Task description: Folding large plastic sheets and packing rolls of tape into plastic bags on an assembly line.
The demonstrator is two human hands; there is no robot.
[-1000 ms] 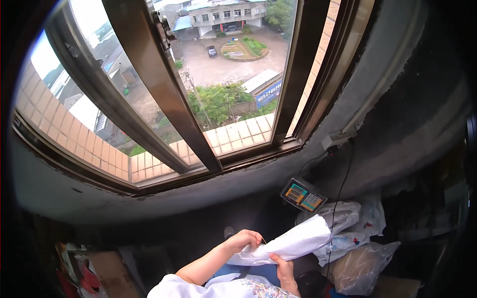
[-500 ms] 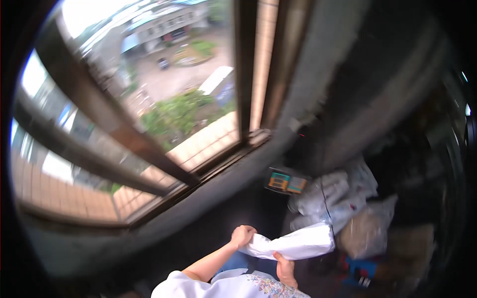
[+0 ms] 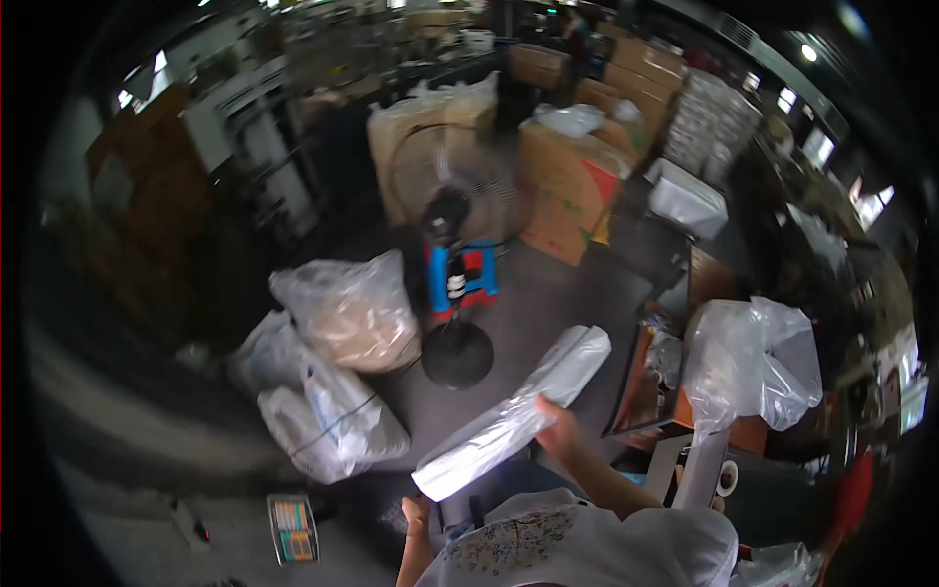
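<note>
A long roll of shiny white plastic film (image 3: 514, 411) lies slantwise in front of me, its far end up to the right. My right hand (image 3: 558, 426) is closed around it from the right side, thumb on top. Just below the roll's near left end is my left hand (image 3: 416, 509), small and dim, its fingers looking curled. I see nothing in it, and whether it touches the roll is unclear. Beyond the roll stands a fan (image 3: 455, 186) with a round black base (image 3: 458, 354).
Filled clear bags (image 3: 352, 313) and white bags (image 3: 333, 421) sit on the left. A small box of coloured packs (image 3: 293, 528) is at lower left. A blue and red stool (image 3: 479, 274) stands behind the fan, near cardboard boxes (image 3: 567, 186). A clear bag (image 3: 748, 362) rests at right.
My view has swung right, from the window to the room's interior. My left hand has come off the roll's end; my right hand still holds the roll, now further along it.
</note>
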